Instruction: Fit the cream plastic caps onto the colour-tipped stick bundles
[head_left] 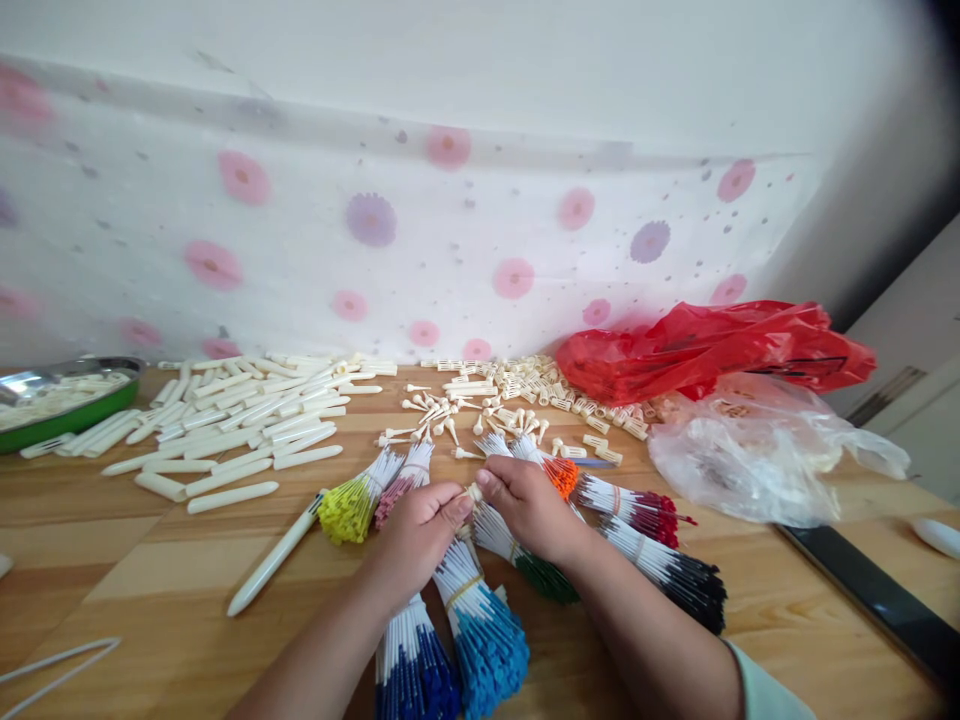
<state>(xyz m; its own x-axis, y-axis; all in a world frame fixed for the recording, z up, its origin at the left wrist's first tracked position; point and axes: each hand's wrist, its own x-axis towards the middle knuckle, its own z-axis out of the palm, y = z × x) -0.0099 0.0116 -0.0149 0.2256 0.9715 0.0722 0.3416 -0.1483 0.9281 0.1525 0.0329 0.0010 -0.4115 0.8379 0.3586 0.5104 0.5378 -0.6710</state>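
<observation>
My left hand (pixel 420 530) and my right hand (pixel 525 505) meet fingertip to fingertip above the wooden table (pixel 150 580). Both are closed in a pinch on a small cream plastic piece (pixel 472 491) held between them. Under the hands lie bundles of thin refills fanned out on the table: yellow-tipped (pixel 349 508), light blue (pixel 484 630), dark blue (pixel 412 665), green (pixel 544 575), orange (pixel 559 472), red (pixel 641 508) and black (pixel 679 578). A long white pen barrel (pixel 274 555) lies just left of my left hand.
A pile of white pen barrels (pixel 240 420) covers the left rear of the table. Small cream parts (pixel 517 395) lie scattered behind the hands. A green-rimmed metal tray (pixel 60 400) stands far left. A red bag (pixel 712 350) and a clear bag (pixel 750 450) are at right.
</observation>
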